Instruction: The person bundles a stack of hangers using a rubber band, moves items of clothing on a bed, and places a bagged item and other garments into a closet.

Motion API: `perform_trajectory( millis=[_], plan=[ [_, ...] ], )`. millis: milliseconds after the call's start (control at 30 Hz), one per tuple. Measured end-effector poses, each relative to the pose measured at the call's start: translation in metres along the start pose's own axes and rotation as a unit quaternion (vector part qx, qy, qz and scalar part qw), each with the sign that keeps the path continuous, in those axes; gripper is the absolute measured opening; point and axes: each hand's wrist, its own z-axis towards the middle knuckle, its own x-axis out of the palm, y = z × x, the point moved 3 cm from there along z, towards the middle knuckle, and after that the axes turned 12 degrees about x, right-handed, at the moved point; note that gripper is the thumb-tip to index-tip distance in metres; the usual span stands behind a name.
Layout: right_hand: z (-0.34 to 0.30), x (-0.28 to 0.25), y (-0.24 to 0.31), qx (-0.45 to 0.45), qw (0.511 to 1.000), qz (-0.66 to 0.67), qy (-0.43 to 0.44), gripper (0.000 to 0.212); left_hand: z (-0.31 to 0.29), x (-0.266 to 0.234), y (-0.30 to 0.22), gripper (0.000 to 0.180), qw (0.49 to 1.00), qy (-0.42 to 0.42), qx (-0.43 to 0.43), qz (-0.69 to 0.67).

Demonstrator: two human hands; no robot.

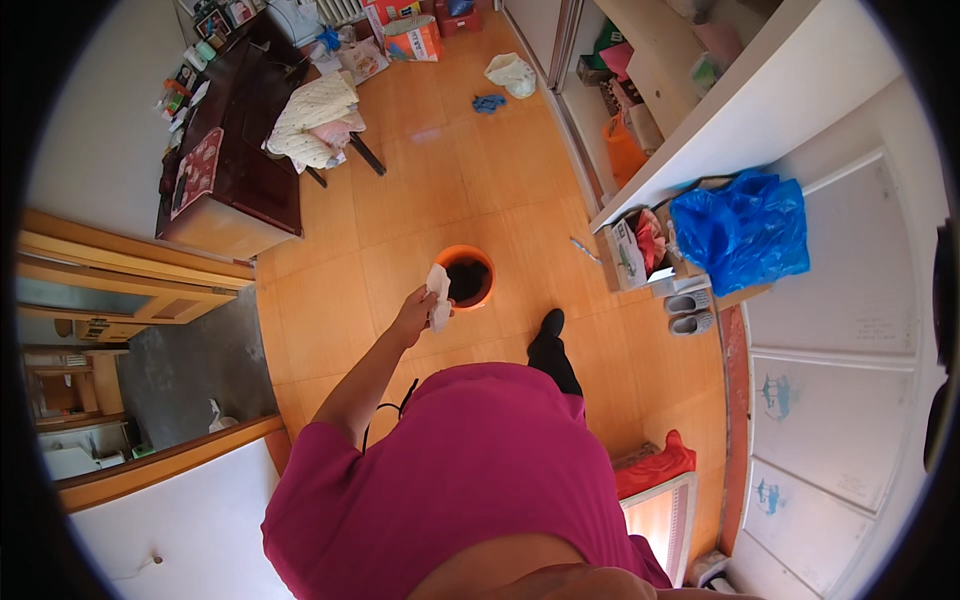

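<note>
My left hand (411, 314) is closed on a crumpled white tissue (438, 284) whose ends stick out above and below the fingers. It hangs beside the left rim of an orange bucket (489, 290) on the floor, covering part of that rim. Something dark fills the inside of the bucket, too dim to make out. My right hand does not show in the picture.
A dark wooden desk (235, 180) and a chair draped with a cream quilted cloth (318, 118) stand far left. Crumpled blue and white cloths lie farther ahead. At right are a blue plastic bag (740, 230), boxes and grey slippers (690, 312). A doorway opens left.
</note>
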Motion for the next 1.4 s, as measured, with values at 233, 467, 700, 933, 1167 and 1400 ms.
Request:
perform_trajectory(
  millis=[233,467,700,933,1167,1400],
  plan=[
    [0.192,-0.123,0.237,-0.326,0.818,-0.462,-0.105,0.022,0.070,-0.002,0.016,0.026,0.991,-0.125,0.048,0.010],
    [0.267,-0.180,0.612,-0.417,0.909,0.001,-0.005,0.032,0.047,-0.085,0.108,0.022,0.941,-0.326,-0.087,0.007],
    [0.209,-0.115,0.879,-0.399,0.900,-0.030,0.172,0.031,0.123,-0.073,0.054,0.022,0.840,-0.493,-0.206,-0.094],
    [0.223,-0.072,1.049,-0.292,0.930,-0.085,0.208,0.028,0.344,-0.083,-0.151,0.031,0.935,-0.306,-0.132,-0.119],
    [0.304,-0.044,1.252,-0.065,0.974,0.029,0.214,0.033,0.463,-0.060,-0.265,0.034,0.930,-0.353,-0.102,-0.022],
    [0.446,0.040,1.454,-0.107,0.977,0.017,0.186,0.025,0.479,-0.035,-0.232,0.034,0.838,-0.461,-0.276,-0.093]
  ],
)
